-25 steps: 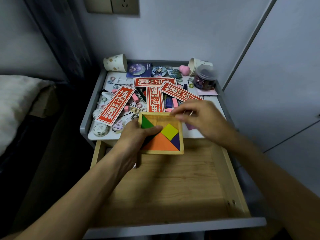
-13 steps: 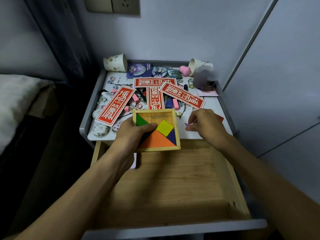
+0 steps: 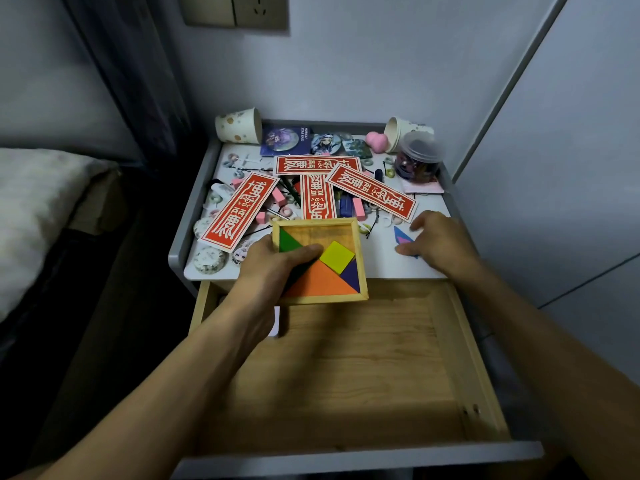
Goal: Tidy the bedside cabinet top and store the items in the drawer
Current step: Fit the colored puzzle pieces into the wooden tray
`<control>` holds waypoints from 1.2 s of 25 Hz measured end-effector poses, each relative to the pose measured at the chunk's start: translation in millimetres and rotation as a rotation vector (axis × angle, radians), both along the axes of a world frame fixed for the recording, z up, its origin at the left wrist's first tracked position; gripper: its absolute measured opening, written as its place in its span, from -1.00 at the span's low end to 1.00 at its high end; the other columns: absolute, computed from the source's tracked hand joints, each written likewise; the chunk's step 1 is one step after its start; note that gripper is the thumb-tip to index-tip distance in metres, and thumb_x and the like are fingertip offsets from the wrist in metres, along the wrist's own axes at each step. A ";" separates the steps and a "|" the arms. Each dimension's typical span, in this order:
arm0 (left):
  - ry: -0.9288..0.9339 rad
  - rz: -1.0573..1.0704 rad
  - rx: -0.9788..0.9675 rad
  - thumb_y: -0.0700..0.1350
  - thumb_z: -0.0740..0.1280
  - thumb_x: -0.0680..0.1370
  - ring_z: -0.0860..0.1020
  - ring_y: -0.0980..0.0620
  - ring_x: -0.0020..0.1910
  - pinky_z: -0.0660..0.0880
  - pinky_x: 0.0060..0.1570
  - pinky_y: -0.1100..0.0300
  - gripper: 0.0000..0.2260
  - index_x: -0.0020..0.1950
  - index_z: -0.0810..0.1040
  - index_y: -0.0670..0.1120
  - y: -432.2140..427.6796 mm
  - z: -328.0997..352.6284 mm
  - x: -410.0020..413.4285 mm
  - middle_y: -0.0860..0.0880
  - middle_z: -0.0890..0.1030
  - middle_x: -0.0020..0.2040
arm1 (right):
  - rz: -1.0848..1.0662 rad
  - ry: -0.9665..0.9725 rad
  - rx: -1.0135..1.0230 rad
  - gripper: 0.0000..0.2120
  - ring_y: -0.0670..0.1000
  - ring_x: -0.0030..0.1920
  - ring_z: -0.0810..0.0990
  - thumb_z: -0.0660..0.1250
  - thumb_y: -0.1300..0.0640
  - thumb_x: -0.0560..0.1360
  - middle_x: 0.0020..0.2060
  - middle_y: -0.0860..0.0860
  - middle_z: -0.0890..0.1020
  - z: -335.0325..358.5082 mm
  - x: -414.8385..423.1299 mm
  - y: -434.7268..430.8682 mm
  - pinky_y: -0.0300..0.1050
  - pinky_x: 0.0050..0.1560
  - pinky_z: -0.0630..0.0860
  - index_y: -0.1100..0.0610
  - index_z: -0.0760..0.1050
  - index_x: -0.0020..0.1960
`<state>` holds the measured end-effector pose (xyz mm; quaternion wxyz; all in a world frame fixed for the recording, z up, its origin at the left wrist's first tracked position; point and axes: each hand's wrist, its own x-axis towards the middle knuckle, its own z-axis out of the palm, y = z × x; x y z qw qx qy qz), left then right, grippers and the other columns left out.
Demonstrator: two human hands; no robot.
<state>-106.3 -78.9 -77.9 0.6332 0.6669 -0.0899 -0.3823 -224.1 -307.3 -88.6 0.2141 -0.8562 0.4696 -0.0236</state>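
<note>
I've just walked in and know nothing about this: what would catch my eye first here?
The wooden puzzle tray of bright pieces stands out, gripped by the left hand where the cabinet top meets the open drawer. Behind it, red paper strips with white characters lie fanned across the cluttered top. The right hand sits by a small blue-and-pink piece at front right.

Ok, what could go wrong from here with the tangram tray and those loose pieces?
The left hand grips the half-filled tangram tray by one side, partly over the drawer; a tilt could spill the yellow square. The right hand is at the blue piece near the front edge of the cabinet top; a fumble might knock it off.
</note>
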 end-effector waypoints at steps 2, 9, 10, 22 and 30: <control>0.002 -0.013 0.005 -0.08 0.49 0.46 0.70 -0.05 -0.07 0.60 -0.12 0.10 -0.66 0.21 0.56 -0.10 0.6 0.9 0.1 -0.05 0.72 -0.01 | 0.011 0.048 0.001 -0.54 0.10 0.04 0.58 0.53 0.00 0.38 0.10 0.12 0.63 -0.5 1.4 -0.4 -0.05 -0.05 0.50 0.19 0.55 0.18; 0.039 0.012 -0.008 -0.08 0.44 0.51 0.70 -0.07 -0.09 0.62 -0.05 0.04 -0.74 0.17 0.59 -0.10 -1.1 3.9 -2.7 -0.07 0.72 -0.04 | 0.034 0.163 -0.048 -0.70 0.06 -0.11 0.59 0.51 0.02 0.40 -0.13 0.08 0.65 3.9 -1.8 2.6 -0.03 -0.09 0.53 0.18 0.60 0.02; 0.054 0.034 -0.008 -0.07 0.42 0.53 0.69 -0.09 -0.07 0.61 0.01 0.00 -0.76 0.17 0.59 -0.10 -2.0 3.9 -2.4 -0.08 0.72 -0.04 | 0.034 0.161 -0.060 -0.73 0.05 -0.13 0.59 0.51 0.03 0.41 -0.15 0.06 0.64 4.6 -4.0 3.9 -0.04 -0.13 0.52 0.17 0.61 0.00; 0.020 -0.003 -0.070 -0.22 0.38 0.55 0.69 -0.11 -0.12 0.65 -0.10 0.04 -0.81 0.17 0.59 -0.16 -8.8 9.9 -20.1 -0.17 0.71 -0.04 | 0.449 -0.509 -0.041 -0.86 -0.31 -0.22 0.53 0.48 0.16 0.44 -0.22 -0.14 0.63 47.4 5.7 78.8 -0.52 -0.21 0.38 0.06 0.66 0.00; 0.020 -0.048 -0.094 -0.24 0.35 0.56 0.67 -0.18 0.01 0.61 0.05 -0.05 -0.80 0.18 0.57 -0.13 -12.1 7.2 -23.8 -0.15 0.70 0.01 | 0.434 -0.516 -0.081 -0.91 -0.21 -0.23 0.57 0.50 0.14 0.42 -0.24 -0.11 0.64 43.7 5.4 83.6 -0.42 -0.23 0.46 0.07 0.68 -0.08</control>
